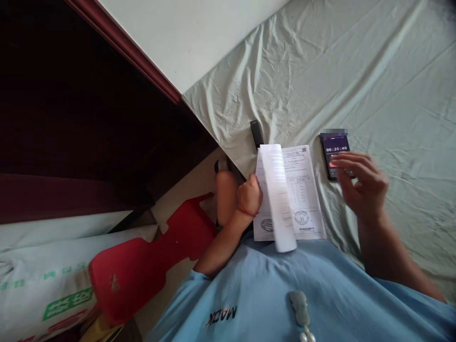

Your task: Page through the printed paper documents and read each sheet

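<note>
Printed papers [302,185] with round stamps and small tables lie at the edge of the cloth-covered surface, against my blue shirt. One sheet [280,199] stands curled up across their middle, slightly blurred. My left hand [250,194], a red string on its wrist, is closed on the left edge of the papers. To the right, my right hand [363,185] hovers with nothing in it, thumb and fingers apart. Its fingertips overlap the lower part of a phone [326,161] that shows a running timer; whether they touch it I cannot tell.
A small black object [255,133] lies just beyond the papers on the wrinkled pale green sheet [356,85]. On my left are a red plastic stool [135,275], a white printed sack [35,280] and dark wooden furniture [89,118]. A white wall [185,38] rises behind.
</note>
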`<action>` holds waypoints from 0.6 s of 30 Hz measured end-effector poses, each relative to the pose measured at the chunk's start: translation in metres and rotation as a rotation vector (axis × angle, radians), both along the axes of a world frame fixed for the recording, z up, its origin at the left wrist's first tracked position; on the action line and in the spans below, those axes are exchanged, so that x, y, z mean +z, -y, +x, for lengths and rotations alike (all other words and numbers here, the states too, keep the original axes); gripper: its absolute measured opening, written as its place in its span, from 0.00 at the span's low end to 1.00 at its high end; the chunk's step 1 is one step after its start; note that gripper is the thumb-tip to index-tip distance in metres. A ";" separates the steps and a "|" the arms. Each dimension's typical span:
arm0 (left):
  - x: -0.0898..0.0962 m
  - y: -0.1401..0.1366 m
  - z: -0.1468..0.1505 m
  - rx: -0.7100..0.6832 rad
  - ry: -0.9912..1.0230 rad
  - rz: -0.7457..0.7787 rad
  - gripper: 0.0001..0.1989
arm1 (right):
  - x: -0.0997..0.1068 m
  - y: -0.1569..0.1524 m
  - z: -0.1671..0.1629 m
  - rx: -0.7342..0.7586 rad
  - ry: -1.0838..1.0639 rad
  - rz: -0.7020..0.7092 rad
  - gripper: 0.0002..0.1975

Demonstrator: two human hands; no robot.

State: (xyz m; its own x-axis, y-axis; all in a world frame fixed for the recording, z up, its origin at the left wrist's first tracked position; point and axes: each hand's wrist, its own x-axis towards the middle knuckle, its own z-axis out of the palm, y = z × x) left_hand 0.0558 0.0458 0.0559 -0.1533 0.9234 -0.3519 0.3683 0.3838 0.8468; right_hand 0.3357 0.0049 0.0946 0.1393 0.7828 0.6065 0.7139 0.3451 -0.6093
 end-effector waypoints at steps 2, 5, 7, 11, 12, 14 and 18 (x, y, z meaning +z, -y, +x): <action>0.000 0.001 0.001 -0.047 -0.121 -0.022 0.12 | 0.023 0.005 -0.021 0.228 0.033 -0.065 0.12; -0.002 0.002 0.000 -0.108 -0.232 -0.029 0.12 | 0.047 0.008 -0.049 0.614 0.123 -0.131 0.17; -0.005 0.003 -0.002 -0.104 -0.202 -0.003 0.12 | 0.052 0.006 -0.062 0.806 0.238 -0.214 0.16; -0.011 0.003 -0.013 -0.023 -0.008 0.073 0.14 | 0.029 -0.003 -0.070 0.662 0.554 -0.530 0.13; -0.012 0.003 -0.017 -0.004 0.028 0.082 0.15 | 0.020 -0.005 -0.068 0.581 0.612 -0.604 0.12; -0.014 0.003 -0.024 0.007 0.067 0.090 0.15 | 0.003 -0.007 -0.064 0.466 0.657 -0.721 0.11; -0.020 0.008 -0.037 -0.010 0.185 0.087 0.14 | -0.019 -0.010 -0.055 0.305 0.577 -0.730 0.13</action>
State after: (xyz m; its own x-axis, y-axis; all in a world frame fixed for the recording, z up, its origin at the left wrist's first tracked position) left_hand 0.0185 0.0381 0.0355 -0.0843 0.9527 -0.2921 0.2064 0.3035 0.9302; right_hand 0.2806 0.0153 0.0760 -0.2975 0.9458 -0.1304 0.9121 0.2412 -0.3314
